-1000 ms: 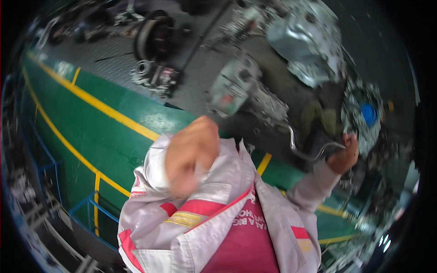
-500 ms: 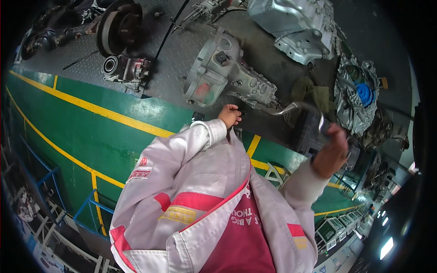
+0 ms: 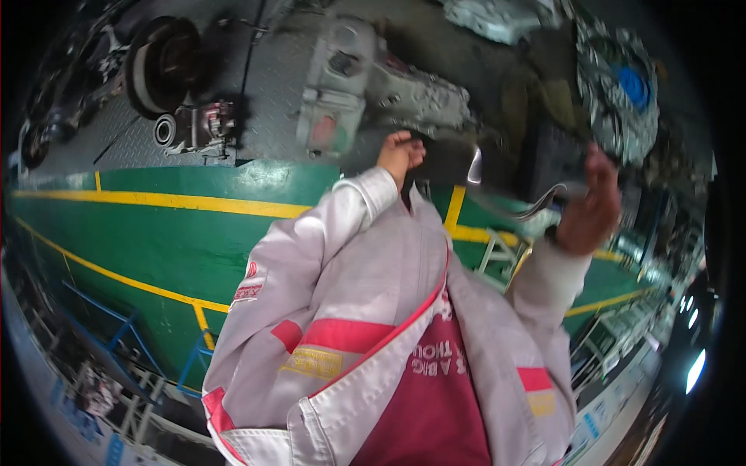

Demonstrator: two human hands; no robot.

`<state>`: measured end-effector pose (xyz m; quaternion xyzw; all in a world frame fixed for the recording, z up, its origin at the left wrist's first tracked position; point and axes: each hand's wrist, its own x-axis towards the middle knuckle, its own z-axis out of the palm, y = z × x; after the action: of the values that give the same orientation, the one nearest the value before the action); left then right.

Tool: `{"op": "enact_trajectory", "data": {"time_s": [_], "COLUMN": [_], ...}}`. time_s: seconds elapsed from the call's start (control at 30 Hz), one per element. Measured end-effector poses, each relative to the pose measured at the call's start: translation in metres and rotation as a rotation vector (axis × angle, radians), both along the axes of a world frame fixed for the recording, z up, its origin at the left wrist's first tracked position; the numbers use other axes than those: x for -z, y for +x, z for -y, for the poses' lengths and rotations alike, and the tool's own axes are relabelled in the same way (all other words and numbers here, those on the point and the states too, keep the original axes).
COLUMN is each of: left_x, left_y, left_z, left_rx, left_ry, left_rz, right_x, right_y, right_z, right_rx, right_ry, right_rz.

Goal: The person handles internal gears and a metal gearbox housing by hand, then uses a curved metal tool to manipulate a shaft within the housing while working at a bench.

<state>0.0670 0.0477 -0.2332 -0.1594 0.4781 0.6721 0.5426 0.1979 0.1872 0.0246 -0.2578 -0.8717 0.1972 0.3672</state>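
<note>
Green floor [image 3: 256, 248] with yellow lines runs below the dark tread-plate tabletop [image 3: 268, 132]. The wearer's pale jacket [image 3: 357, 287] carries red bands. A grey gear housing [image 3: 420, 97] lies on the tabletop in front of the left hand; a dark hollow shows in its upper part, contents indistinct. At right, an open silver casing [image 3: 612, 116] contains a round blue part. A dark drum [image 3: 155, 70] stands at left, beside a smaller ringed unit [image 3: 194, 130]. A curved silver bar [image 3: 532, 208] runs to the right hand [image 3: 590, 203], which is blurred; grip cannot be confirmed. Left hand [image 3: 402, 152]: fingers narrowly curled at the housing's near edge; cannot tell whether anything is held. Markings: pale lettering on the maroon shirt [image 3: 439, 396], partly covered; yellow chest patch [image 3: 317, 361], characters blurred.
</note>
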Motion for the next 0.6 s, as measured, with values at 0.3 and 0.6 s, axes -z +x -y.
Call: {"op": "enact_trajectory", "data": {"time_s": [0.3,0.6], "left_x": [-0.008,-0.001], "left_y": [0.009,0.019], "left_z": [-0.007,-0.024], "left_rx": [-0.009,-0.115], "left_ry": [0.035,0.057], "left_rz": [-0.007,-0.045], "right_x": [0.008,-0.021], "right_y": [0.036,0.105], "right_z": [-0.040,-0.024], "right_rx": [0.021,-0.222], "right_ry": [-0.938,-0.975], "right_rz": [-0.862,-0.885]}}
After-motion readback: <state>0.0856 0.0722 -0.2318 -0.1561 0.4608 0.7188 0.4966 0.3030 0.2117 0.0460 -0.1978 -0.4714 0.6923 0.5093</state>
